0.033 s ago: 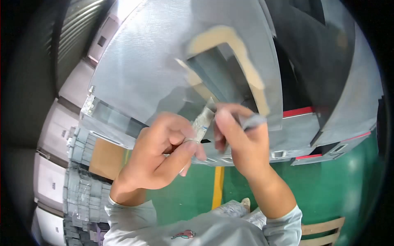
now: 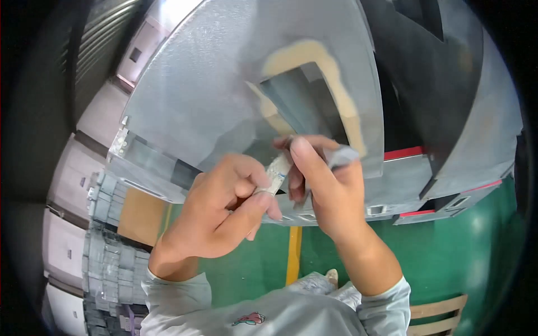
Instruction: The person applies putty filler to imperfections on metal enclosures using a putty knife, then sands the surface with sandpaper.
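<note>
My left hand (image 2: 221,204) is closed, pinching a narrow whitish blade-like piece (image 2: 277,171) between thumb and fingers. Its surface looks smeared, and a bluish mark shows on it; I cannot tell its exact kind. The fingers of my right hand (image 2: 328,182) are curled over the upper end of that piece and hide its tip. A thin grey crumpled sheet (image 2: 343,156) sticks out of my right hand, held in the closed fingers. Whether it is cloth or abrasive paper does not show. Both hands are in front of a large grey panel (image 2: 196,73).
A rectangular opening in the panel is bordered by a beige filler band (image 2: 305,50). To the right are dark recesses and a red strip (image 2: 406,153). Stacked grey parts (image 2: 112,263) and a cardboard sheet (image 2: 139,215) lie left, a wooden slatted piece (image 2: 443,308) lower right.
My right hand has moved slightly left and up, its fingers now covering the tip of the whitish piece that showed before. The left hand stays in place. The view has shifted slightly.
</note>
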Tool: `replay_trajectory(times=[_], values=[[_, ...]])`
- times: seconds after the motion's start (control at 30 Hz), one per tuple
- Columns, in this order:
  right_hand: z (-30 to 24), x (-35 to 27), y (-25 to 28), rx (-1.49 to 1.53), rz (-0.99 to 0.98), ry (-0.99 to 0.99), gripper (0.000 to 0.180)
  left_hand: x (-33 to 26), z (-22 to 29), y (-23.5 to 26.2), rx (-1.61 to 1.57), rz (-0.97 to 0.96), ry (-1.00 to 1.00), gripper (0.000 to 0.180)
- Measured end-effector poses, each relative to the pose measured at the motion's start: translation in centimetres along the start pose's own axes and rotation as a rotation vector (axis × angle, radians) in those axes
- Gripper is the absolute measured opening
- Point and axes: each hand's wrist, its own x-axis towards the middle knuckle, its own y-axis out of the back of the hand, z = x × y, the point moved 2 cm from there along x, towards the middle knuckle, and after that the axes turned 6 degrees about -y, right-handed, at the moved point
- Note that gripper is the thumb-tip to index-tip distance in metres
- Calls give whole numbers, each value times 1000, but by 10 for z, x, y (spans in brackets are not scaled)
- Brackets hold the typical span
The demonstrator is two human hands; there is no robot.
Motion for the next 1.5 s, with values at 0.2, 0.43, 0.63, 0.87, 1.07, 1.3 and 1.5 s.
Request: replay_trajectory(times=[0.2, 0.43, 0.63, 0.87, 1.07, 1.3, 1.5], values=[[-23, 12, -33, 330, -39, -15, 20, 17, 4, 3, -134, 173, 73, 24], [-31, 15, -38, 103, 131, 28, 18, 35, 7, 1, -390, 112, 153, 24], [-42, 16, -42, 75, 145, 84, 15, 38, 16, -10, -364, 84, 237, 42], [-47, 20, -40, 49, 150, 133, 14, 46, 20, -14, -378, 102, 108, 40], [-47, 26, -40, 9, 68, 217, 13, 46, 17, -9, -445, 104, 82, 41], [-47, 30, -41, -113, 38, 303, 14, 44, 9, -7, -377, 153, -19, 41], [-49, 29, -40, -59, 9, 196, 16, 41, 14, -6, -502, 143, 115, 41]])
